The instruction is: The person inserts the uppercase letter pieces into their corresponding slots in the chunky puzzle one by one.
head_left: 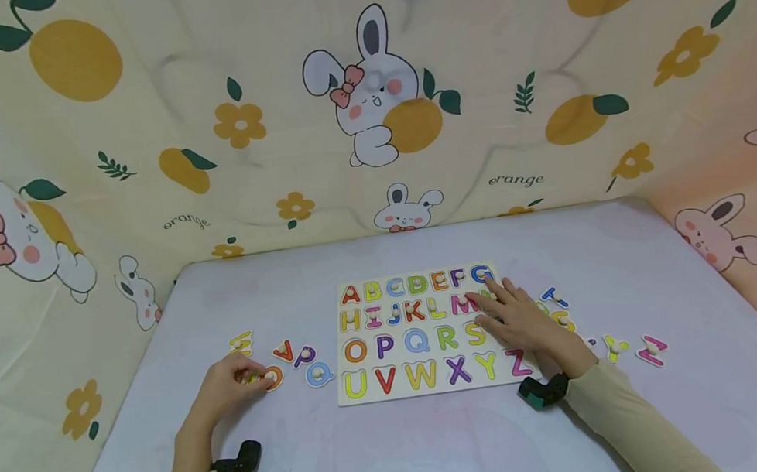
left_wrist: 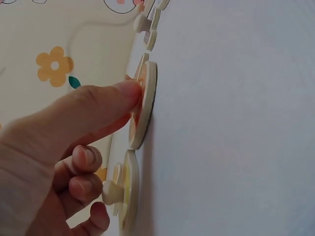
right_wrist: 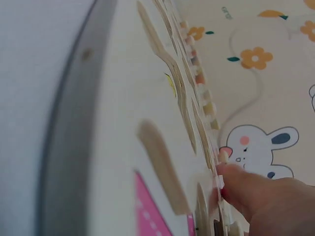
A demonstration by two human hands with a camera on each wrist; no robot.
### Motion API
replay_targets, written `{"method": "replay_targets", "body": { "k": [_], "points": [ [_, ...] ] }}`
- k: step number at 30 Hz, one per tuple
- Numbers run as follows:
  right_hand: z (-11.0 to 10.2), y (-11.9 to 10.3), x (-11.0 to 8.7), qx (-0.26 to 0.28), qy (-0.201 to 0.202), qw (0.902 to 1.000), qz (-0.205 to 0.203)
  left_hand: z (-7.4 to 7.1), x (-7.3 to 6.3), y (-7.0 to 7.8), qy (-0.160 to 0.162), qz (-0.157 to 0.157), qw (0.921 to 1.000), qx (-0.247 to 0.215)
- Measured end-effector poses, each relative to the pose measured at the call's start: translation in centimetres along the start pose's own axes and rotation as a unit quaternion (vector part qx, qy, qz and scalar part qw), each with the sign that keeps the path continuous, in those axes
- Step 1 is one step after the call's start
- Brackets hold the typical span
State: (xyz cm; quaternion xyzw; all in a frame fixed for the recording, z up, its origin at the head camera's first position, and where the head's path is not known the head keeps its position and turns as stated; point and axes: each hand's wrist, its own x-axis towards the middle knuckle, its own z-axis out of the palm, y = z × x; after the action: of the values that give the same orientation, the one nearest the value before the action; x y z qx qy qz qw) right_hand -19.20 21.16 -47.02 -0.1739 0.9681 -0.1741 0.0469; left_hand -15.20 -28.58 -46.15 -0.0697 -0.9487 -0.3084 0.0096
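Observation:
My left hand (head_left: pixel 225 384) pinches the small knob of an orange letter O piece (head_left: pixel 273 377) between thumb and forefinger, left of the alphabet puzzle board (head_left: pixel 404 398). In the left wrist view the O piece (left_wrist: pixel 146 110) stands out edge-on at the fingertips, its other fingers loosely curled. A yellow knobbed piece (left_wrist: pixel 129 189) lies close below it. My right hand (head_left: pixel 520 319) reaches over the board's right side with fingers extended, fingertips around the pink letter M (head_left: pixel 460 304) and blue letter G (head_left: pixel 480 273). It hides part of the second and third rows. Knobbed letters sit in the upper two rows.
Left of the board lie loose letters: a yellow W (head_left: pixel 241 343), a red V (head_left: pixel 283 351), a purple P (head_left: pixel 304 355) and a blue Q (head_left: pixel 319 374). On the right are a blue T (head_left: pixel 554 297), a yellow Y (head_left: pixel 616 347) and a pink Z (head_left: pixel 652 350).

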Motion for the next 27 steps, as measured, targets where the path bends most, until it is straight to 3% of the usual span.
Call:
{"method": "replay_targets", "body": {
  "k": [13, 27],
  "points": [
    [0.2, 0.2, 0.2, -0.008, 0.013, 0.9999, -0.008, -0.2, 0.6, 0.8, 0.007, 0.025, 0.9996, 0.009],
    [0.3, 0.4, 0.1, -0.013, 0.012, 0.9998, -0.005, 1.0, 2.3, 3.7, -0.011, 0.059, 0.9979, -0.024]
  ]
}}
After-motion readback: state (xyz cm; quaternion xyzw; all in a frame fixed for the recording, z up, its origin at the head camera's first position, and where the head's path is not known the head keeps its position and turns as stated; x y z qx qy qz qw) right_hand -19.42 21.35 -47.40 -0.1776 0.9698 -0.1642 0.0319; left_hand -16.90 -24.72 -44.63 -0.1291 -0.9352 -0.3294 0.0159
